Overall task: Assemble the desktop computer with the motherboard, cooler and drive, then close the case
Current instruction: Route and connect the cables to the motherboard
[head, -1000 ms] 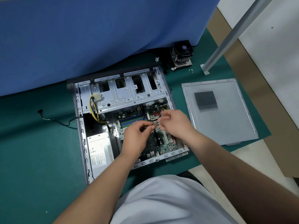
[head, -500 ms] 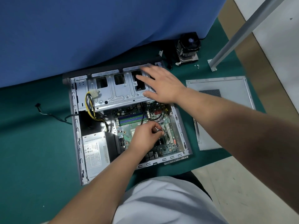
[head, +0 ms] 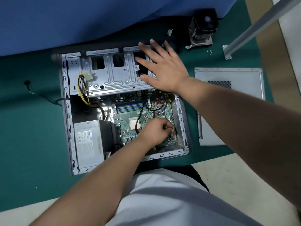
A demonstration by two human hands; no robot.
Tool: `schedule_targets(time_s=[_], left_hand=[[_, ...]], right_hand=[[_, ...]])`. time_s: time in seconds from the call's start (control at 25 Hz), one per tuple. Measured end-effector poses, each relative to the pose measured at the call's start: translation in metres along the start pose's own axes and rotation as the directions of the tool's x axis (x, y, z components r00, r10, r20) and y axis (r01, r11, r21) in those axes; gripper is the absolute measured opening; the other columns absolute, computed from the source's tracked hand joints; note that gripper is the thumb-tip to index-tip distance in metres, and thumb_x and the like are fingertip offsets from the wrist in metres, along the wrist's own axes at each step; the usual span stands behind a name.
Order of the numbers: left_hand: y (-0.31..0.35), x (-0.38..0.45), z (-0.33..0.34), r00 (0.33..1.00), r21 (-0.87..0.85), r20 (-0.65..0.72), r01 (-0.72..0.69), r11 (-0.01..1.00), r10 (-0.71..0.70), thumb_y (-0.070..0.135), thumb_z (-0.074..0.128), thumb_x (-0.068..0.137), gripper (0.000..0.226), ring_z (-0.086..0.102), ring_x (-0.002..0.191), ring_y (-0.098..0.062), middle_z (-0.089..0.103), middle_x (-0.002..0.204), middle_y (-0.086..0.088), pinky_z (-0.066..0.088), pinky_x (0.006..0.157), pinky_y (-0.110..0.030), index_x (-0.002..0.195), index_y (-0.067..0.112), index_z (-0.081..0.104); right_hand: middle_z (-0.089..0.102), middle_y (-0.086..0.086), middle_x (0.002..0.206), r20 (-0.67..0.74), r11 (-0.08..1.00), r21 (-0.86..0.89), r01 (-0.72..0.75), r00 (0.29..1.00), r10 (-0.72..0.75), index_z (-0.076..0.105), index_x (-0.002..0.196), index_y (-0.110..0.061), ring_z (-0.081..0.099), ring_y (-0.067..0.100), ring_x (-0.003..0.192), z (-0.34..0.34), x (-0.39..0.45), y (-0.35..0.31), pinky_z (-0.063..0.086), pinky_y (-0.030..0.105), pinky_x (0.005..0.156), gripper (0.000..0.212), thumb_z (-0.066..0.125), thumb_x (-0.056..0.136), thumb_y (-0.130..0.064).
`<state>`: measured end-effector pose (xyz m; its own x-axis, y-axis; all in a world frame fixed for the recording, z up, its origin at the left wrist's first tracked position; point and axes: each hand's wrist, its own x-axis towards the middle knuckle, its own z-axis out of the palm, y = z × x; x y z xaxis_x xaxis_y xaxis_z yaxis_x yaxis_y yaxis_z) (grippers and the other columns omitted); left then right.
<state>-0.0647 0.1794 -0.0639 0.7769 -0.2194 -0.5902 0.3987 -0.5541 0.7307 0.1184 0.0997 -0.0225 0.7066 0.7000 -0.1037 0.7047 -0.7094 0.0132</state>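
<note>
The open grey case (head: pixel 67 111) lies flat on the green mat. The green motherboard (head: pixel 127 115) sits inside it, with a bare CPU socket in its middle. My left hand (head: pixel 154 131) hovers over the board's right part and pinches a small black cable connector (head: pixel 167 127). My right hand (head: pixel 162 67) reaches with spread, straight fingers over the right end of the silver drive cage (head: pixel 114 75), holding nothing. The black cooler (head: pixel 203 28) stands on the mat behind the case. The grey side panel (head: pixel 228 108) lies flat to the case's right.
A silver power supply (head: pixel 88 142) fills the case's near-left corner, with yellow and black wires (head: pixel 81 88) above it. A loose cable (head: pixel 40 95) lies on the mat (head: pixel 29 144) to the left. Small screws (head: pixel 209 51) and a metal post foot (head: pixel 228 52) sit beside the cooler. A blue curtain (head: pixel 81 18) hangs behind.
My right hand left the connector beside my left hand and reached far up over the drive cage. My left hand stayed on the board, holding the connector.
</note>
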Motion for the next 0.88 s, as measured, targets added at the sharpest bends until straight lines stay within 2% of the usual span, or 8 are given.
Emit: schedule_targets(time_s=[0.16,0.32,0.52,0.72,0.8,0.88], left_hand=[[-0.001,0.006,0.013,0.997,0.083,0.070,0.024,0.996,-0.030,0.013,0.073,0.093,0.006,0.067,0.090,-0.010,0.076,0.101,0.004,0.051,0.089,-0.022,0.094,0.019,0.075],[0.003,0.016,0.019,0.993,0.199,0.111,0.023,0.980,-0.046,0.009,0.071,0.091,0.011,0.063,0.081,-0.012,0.072,0.097,0.002,0.048,0.079,-0.022,0.093,0.020,0.073],[-0.003,0.021,0.028,0.992,0.129,0.109,0.055,0.990,-0.069,0.006,0.073,0.090,0.011,0.066,0.087,-0.014,0.072,0.096,0.001,0.050,0.078,-0.023,0.093,0.016,0.071],[-0.005,0.022,0.033,0.994,0.088,0.091,0.054,0.995,-0.062,0.004,0.072,0.088,0.014,0.060,0.075,-0.011,0.069,0.089,0.001,0.042,0.069,-0.018,0.087,0.016,0.066],[-0.005,0.022,0.034,0.995,0.076,0.083,0.049,0.996,-0.055,0.003,0.072,0.088,0.013,0.059,0.070,-0.009,0.068,0.088,0.001,0.046,0.070,-0.021,0.087,0.015,0.066],[-0.004,0.022,0.034,0.995,0.072,0.080,0.046,0.996,-0.052,0.002,0.071,0.088,0.012,0.062,0.076,-0.013,0.070,0.091,-0.002,0.051,0.075,-0.024,0.089,0.013,0.067]], right_hand=[[0.006,-0.007,0.172,-0.006,1.000,0.020,-0.016,1.000,0.016,0.034,0.157,-0.038,0.004,0.026,0.158,0.000,0.001,0.001,0.005,0.056,0.125,0.071,0.021,0.097,-0.073],[0.008,-0.008,0.171,-0.022,0.999,0.029,-0.020,1.000,0.021,0.041,0.154,-0.038,0.006,0.025,0.158,0.002,0.003,0.001,0.006,0.056,0.125,0.069,0.024,0.097,-0.073],[0.010,-0.009,0.171,-0.033,0.999,0.032,-0.028,0.999,0.029,0.045,0.151,-0.040,0.007,0.024,0.158,0.004,0.004,0.002,0.006,0.055,0.125,0.068,0.025,0.096,-0.073],[0.011,-0.010,0.171,-0.045,0.999,0.033,-0.027,0.999,0.029,0.047,0.149,-0.040,0.008,0.024,0.158,0.005,0.003,0.003,0.007,0.055,0.125,0.067,0.026,0.095,-0.073],[0.012,-0.010,0.171,-0.052,0.999,0.030,-0.024,0.998,0.025,0.048,0.149,-0.040,0.009,0.024,0.158,0.006,0.004,0.004,0.007,0.055,0.125,0.066,0.026,0.095,-0.073],[0.012,-0.010,0.171,-0.059,0.999,0.029,-0.023,0.998,0.025,0.048,0.149,-0.041,0.009,0.024,0.158,0.006,0.005,0.004,0.007,0.055,0.125,0.066,0.026,0.095,-0.073]])
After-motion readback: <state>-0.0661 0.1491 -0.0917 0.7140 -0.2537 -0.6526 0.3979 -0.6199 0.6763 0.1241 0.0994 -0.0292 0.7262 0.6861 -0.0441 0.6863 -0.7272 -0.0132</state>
